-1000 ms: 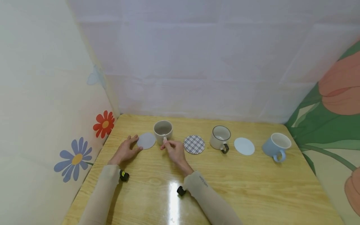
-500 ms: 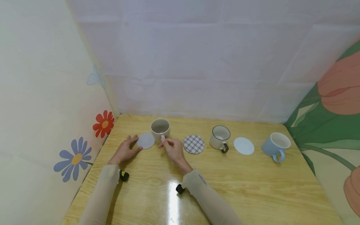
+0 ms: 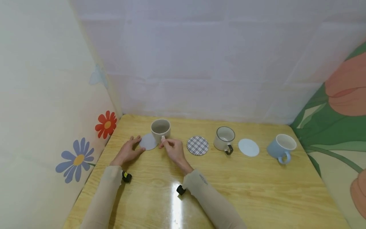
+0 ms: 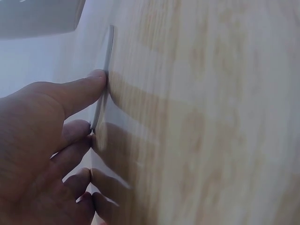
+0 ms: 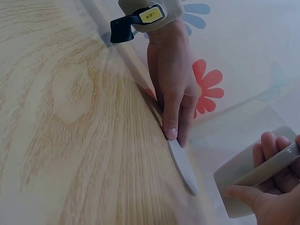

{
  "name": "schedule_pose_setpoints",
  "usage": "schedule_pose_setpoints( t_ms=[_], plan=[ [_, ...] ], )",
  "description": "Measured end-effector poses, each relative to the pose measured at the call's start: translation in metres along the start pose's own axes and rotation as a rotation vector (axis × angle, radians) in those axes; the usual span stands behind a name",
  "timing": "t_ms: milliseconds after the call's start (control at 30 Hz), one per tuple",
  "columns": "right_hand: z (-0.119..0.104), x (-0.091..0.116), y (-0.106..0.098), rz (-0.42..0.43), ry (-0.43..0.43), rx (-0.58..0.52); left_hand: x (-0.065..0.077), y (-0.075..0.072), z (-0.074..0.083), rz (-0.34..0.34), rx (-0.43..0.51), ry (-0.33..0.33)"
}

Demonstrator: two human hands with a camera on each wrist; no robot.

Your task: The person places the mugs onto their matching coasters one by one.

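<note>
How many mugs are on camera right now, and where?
3. The off-white mug is held in the right hand; the black-rimmed mug stands between the plaid coaster and the plain pale coaster; the blue mug is at the row's right end.

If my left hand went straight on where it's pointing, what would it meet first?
The grey coaster, whose edge your left hand touches; beyond it, probably the mug held by your right hand, though depth is unclear.
</note>
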State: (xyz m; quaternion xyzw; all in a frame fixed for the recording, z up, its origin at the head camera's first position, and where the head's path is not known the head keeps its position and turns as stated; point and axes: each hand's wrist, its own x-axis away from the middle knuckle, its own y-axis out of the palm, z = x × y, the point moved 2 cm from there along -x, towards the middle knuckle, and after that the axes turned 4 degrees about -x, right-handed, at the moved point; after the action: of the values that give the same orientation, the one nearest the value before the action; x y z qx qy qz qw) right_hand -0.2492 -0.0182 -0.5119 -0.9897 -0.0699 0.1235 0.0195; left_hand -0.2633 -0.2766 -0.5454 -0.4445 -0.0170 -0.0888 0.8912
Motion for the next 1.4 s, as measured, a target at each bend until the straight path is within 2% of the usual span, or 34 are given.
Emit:
schedule_pose_setpoints(
  t_ms=[333, 667, 1033, 1400],
  plan=[
    [-0.001, -0.003, 0.006, 0.016, -0.007, 0.0, 0.002, -0.002, -0.001, -0.023, 0.006, 0.009],
    [-0.005, -0.004, 0.012, -0.033, -0.007, -0.024, 0.003, -0.001, -0.001, -0.038, 0.015, 0.002],
    [-0.006, -0.006, 0.017, -0.087, -0.074, -0.05, 0.005, -0.003, 0.004, -0.004, 0.015, 0.024],
    [-0.007, -0.008, 0.024, -0.061, -0.034, -0.094, 0.005, -0.003, 0.004, -0.002, 0.017, 0.011]
  ],
)
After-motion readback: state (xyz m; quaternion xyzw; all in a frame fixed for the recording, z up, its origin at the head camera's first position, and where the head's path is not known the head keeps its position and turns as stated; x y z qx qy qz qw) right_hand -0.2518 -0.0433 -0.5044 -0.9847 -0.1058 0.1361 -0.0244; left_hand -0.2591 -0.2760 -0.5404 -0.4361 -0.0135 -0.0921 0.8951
